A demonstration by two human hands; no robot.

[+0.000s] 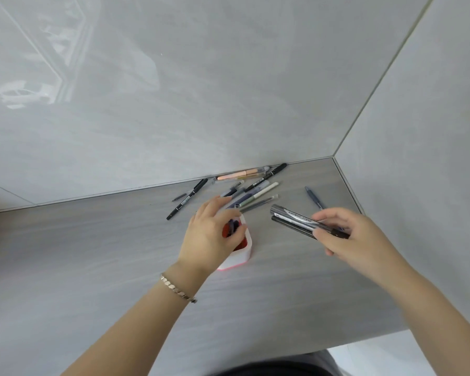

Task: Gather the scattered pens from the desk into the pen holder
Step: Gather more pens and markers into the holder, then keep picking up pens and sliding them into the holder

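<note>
While the left hand (210, 234) hides the pen holder (242, 255), its grip stays unclear.

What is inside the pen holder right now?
Inside the pen holder, with its red interior, dark pen ends show near the top. The left hand covers much of the opening, so the count cannot be told.

I see a grey wood-grain desk (92, 267) filling the lower frame, meeting pale walls at centre. A white pen holder (242, 256) with a red inside stands on it at centre. Scattered pens (255, 189) lie just above, near the wall; a black marker (186, 199) to their left, a blue pen (314, 198) right.
</note>
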